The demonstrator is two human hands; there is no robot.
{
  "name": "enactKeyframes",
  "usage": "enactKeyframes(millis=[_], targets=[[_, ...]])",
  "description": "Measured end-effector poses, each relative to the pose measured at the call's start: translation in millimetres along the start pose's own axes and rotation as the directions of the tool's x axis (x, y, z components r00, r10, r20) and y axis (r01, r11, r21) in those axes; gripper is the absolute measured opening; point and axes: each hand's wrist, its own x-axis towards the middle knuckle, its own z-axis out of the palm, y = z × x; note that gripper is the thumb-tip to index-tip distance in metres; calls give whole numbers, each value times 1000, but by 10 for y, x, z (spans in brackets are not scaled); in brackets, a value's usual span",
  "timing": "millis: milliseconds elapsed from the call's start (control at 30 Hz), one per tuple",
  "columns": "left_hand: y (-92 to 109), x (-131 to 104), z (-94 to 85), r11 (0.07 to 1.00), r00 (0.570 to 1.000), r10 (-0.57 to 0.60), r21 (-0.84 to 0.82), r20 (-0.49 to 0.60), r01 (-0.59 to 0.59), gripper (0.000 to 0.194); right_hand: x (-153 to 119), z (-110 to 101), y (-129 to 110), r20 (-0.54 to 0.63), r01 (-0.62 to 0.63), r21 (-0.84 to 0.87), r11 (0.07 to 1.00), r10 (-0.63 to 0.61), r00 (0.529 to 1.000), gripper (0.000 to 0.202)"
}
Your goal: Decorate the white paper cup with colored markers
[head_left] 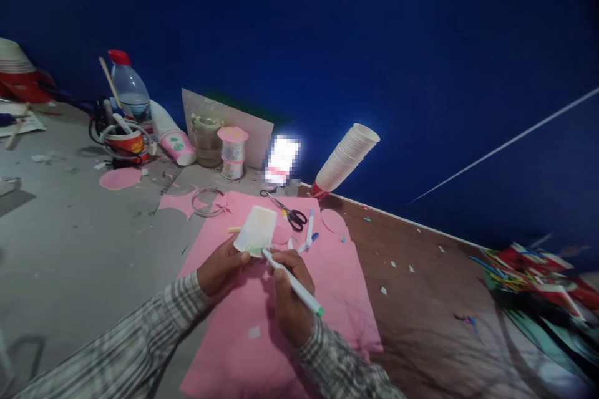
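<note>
My left hand (pixel 224 267) is closed around a white paper cup (pixel 259 224), tilted on its side, with green strokes near its rim. In my right hand (pixel 292 299) is a white marker (pixel 299 290) with a green end, its tip at the cup's drawn edge. Pink paper (pixel 234 349) lies beneath both hands. Just beyond the cup are black-handled scissors (pixel 292 215), a second marker (pixel 309 229) and a blue cap (pixel 315 240). A tape-like ring (pixel 208 202) rests to the left on pink scraps.
A tall stack of paper cups (pixel 346 159) leans by the blue wall. Behind the work stand a decorated pink-and-white cup piece (pixel 233 153), a glass jar (pixel 206 140), a bright phone screen (pixel 282 159), a bottle (pixel 131 90) and a red tool cup (pixel 126 143). Coloured scraps (pixel 538 280) pile up at right.
</note>
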Motion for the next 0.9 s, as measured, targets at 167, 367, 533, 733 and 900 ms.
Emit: enactKeyframes(millis=[167, 367, 533, 733, 900], targets=[[9, -3, 23, 1000, 1000, -12, -15, 7, 12, 31, 0, 10, -20, 21, -11, 0, 1000, 11, 1000, 19], [14, -7, 29, 1000, 999, 3, -23, 38, -3, 27, -4, -1, -37, 40, -2, 33, 999, 1, 999, 18], [13, 4, 32, 1000, 999, 0, -24, 40, 1, 27, -25, -12, 12, 13, -22, 49, 999, 22, 1000, 18], [9, 2, 13, 1000, 1000, -9, -14, -1, 9, 28, -15, 2, 3, -1, -31, 5, 1000, 31, 1000, 19], [-9, -3, -20, 1000, 999, -3, -7, -52, 2, 30, 8, 16, -21, -9, -31, -13, 999, 31, 999, 18]])
